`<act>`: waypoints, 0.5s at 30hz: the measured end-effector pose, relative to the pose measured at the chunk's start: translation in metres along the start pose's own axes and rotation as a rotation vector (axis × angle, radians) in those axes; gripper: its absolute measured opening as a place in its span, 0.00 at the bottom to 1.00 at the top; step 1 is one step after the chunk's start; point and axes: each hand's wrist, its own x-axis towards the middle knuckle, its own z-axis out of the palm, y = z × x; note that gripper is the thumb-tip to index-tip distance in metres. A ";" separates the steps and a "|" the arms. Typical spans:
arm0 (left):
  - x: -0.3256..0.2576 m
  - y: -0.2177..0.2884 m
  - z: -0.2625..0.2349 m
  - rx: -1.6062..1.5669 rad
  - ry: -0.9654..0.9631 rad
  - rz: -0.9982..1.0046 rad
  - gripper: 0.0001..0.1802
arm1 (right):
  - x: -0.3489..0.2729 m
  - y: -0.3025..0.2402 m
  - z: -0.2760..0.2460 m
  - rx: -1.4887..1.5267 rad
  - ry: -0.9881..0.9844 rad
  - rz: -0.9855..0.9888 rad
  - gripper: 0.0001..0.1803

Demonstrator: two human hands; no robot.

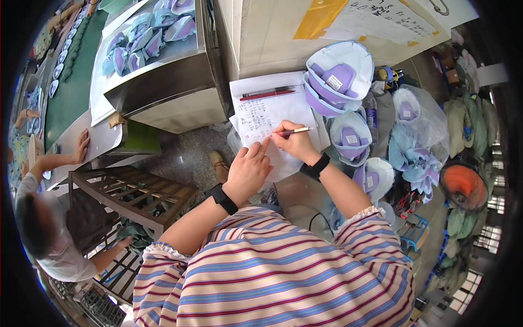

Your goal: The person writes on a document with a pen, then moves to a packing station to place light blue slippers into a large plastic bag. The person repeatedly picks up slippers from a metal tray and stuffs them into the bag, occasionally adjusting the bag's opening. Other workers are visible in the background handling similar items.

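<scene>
My right hand [297,143] is closed around a pen [297,131], its tip down on a white sheet of paper [283,113] covered in handwritten rows. Beside it, my left hand [249,170] lies flat across the lower left of the sheet, fingers stretched out and holding nothing. Near the top of the paper rest a red pen [267,95] and a dark pen. Just right of the paper stand nested stacks of light blue and purple shoe-upper-like pieces [340,71], with small white labels inside.
More such pieces lie in a tray [201,24] at upper left. A brown slatted rack [141,191] stands left of me, with a co-worker [54,234] beside it. A bottle [371,111] and a clear bag [436,125] sit to the right, an orange-lined bin [463,186] beyond.
</scene>
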 end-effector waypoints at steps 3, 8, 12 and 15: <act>0.000 -0.001 0.003 0.014 0.023 0.018 0.13 | -0.001 0.004 0.003 -0.040 0.061 -0.047 0.08; 0.000 0.001 0.001 0.013 0.032 0.017 0.13 | 0.000 0.005 0.004 -0.081 0.078 -0.124 0.09; 0.003 0.002 -0.004 0.006 0.046 0.026 0.13 | 0.000 0.004 0.005 -0.077 0.095 -0.164 0.09; 0.003 0.003 -0.003 0.025 0.035 0.025 0.13 | -0.001 0.005 0.005 -0.070 0.099 -0.170 0.09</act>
